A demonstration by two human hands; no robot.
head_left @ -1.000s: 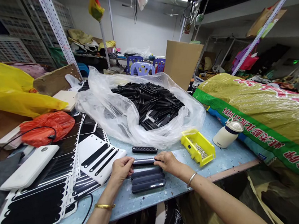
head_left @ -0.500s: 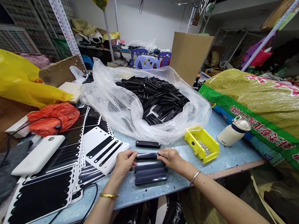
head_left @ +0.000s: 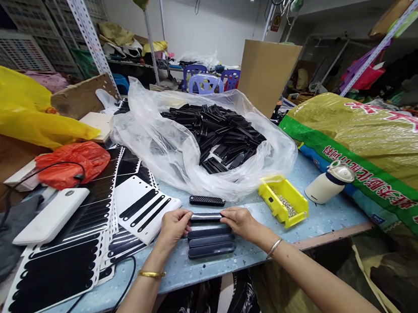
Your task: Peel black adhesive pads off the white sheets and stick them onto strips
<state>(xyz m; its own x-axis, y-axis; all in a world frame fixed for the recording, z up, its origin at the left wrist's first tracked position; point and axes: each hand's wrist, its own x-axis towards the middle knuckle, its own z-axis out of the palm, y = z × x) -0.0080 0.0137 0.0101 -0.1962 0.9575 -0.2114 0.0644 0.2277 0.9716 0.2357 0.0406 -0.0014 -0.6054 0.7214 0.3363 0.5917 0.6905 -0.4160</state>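
Observation:
Between them, my left hand (head_left: 176, 223) and my right hand (head_left: 238, 221) pinch the two ends of a dark glossy strip (head_left: 206, 217). Just below it on the table, several similar dark rounded bars (head_left: 211, 244) lie side by side. A black bar with a perforated face (head_left: 207, 201) rests by itself beyond the held strip. Left of my left hand is a white sheet (head_left: 145, 207) bearing a few black adhesive strips. Fingertips of both hands cover the ends of the strip.
A clear plastic bag (head_left: 149, 144) spreads open around many black pieces (head_left: 219, 132). To the right stand a yellow bin (head_left: 283, 201) of small metal parts and a white bottle (head_left: 328, 184). Black strip sheets (head_left: 61, 270), a white power bank (head_left: 51, 216) and a red bag (head_left: 73, 162) lie left.
Both hands keep their pinch on the strip's ends and have barely moved. The view has shifted very slightly.

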